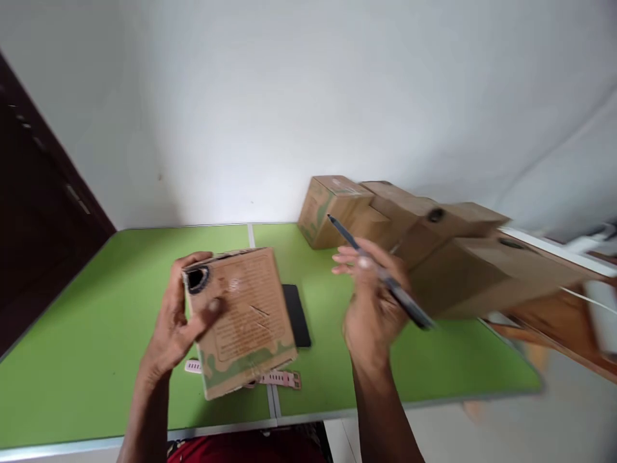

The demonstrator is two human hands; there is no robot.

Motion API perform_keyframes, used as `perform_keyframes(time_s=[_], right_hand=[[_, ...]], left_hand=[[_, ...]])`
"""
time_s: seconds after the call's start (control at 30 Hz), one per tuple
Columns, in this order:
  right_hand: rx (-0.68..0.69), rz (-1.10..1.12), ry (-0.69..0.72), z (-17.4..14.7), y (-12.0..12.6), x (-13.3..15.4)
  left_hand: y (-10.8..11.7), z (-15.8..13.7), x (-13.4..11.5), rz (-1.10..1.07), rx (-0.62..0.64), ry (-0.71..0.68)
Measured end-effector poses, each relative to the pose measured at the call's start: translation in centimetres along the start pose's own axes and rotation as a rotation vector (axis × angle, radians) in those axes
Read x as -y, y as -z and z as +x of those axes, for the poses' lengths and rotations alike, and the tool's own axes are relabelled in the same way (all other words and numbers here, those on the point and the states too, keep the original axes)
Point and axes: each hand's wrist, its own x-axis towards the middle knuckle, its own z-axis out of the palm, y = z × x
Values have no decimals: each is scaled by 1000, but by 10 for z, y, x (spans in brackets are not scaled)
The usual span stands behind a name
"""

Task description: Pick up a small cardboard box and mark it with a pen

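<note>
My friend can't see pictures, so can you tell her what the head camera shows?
A person's left hand holds a small cardboard box above a green table, while the right hand holds a dark pen. A pink strap and a flat black thing lie under the box; more boxes are stacked behind.

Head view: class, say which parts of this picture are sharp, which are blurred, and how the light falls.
Head view: the right hand and its dark slim pen are smeared by motion; the brown cardboard boxes at the right blur towards the edge; the printed cardboard box in the left hand is fairly clear; light is soft and even on the green table.
</note>
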Motion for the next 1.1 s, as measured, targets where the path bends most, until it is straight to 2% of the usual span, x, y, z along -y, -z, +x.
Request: perform_keyframes(time_s=[0.03, 0.07, 0.2, 0.3, 0.43, 0.6, 0.73, 0.93, 1.03, 1.1], right_hand=[[133, -254, 72, 1, 11, -22], [244, -376, 96, -1, 23, -43], [668, -631, 148, -28, 60, -110], [899, -767, 174, -52, 68, -134], [1062, -870, 183, -72, 68, -145], [1113, -907, 114, -70, 69, -138], [1057, -934, -35, -65, 64, -110], [953, -938, -355, -96, 17, -52], [909, -926, -509, -104, -6, -43], [882, -888, -606, -103, -13, -47]], left_hand=[[2, 2, -1, 12, -4, -2], [3, 3, -1, 28, -6, -7], [5, 4, -1, 94, -9, -20], [5, 3, -1, 111, -11, -23], [4, 2, -3, 100, -7, -10], [4, 2, -4, 110, -9, -4], [5, 2, -4, 107, -3, 12], [7, 3, 0, 146, -11, 0], [7, 3, 0, 133, -9, 3], [6, 3, 0, 122, -4, 9]])
